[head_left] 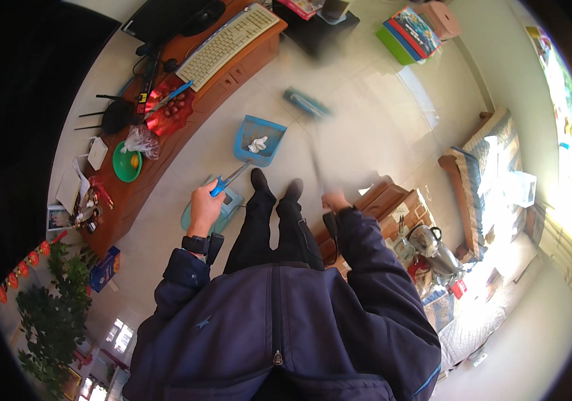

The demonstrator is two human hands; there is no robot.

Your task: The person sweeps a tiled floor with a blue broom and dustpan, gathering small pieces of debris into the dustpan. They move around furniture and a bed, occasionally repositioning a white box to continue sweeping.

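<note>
My left hand (205, 208) is closed around the blue-gripped handle of a long-handled dustpan (269, 131). The blue pan rests on the floor just ahead of my feet, with crumpled white tissue (258, 144) lying in it. My right hand (334, 201) grips the thin stick of a broom (307, 103), which is smeared by motion. Its teal head is out over the tiles, ahead and to the right of the pan, apart from it. Part of the pan's handle is hidden by my left fingers.
A wooden desk (232, 77) curves along the left, bearing a keyboard (227, 45) and a green bowl (126, 162). Beside my left hand is a teal plastic object (232, 202). Close on my right stands a cluttered wooden table (387, 198); a wooden sofa (463, 197) is beyond it.
</note>
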